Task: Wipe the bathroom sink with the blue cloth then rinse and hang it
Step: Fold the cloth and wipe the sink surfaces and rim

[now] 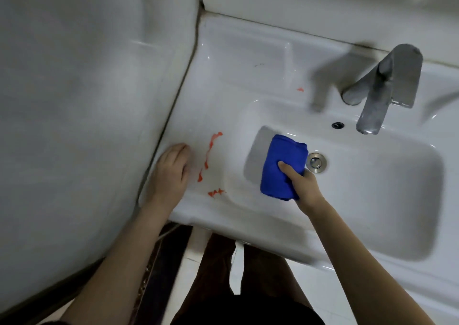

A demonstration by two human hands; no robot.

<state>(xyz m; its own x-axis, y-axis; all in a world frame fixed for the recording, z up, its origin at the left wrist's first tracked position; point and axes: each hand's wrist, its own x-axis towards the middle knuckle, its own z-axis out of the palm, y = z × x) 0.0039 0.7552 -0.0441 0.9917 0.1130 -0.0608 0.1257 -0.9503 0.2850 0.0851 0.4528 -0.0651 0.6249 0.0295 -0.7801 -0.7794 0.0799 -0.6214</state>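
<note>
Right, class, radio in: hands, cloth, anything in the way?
Right hand gripping folded blue cloth inside white basin. Left hand flat on rim. Orange streaks unwiped. Nothing blocking.

Basin [372,200] right half open; faucet [387,86] overhangs back rim.

- sink [248,81]: glossy white ceramic, smooth, with orange smears
- blue cloth [280,165]: soft, fuzzy microfibre look, matt
- faucet [382,86]: dull grey metal, kinda spotty
- drain [316,162]: shiny metal ring
</note>
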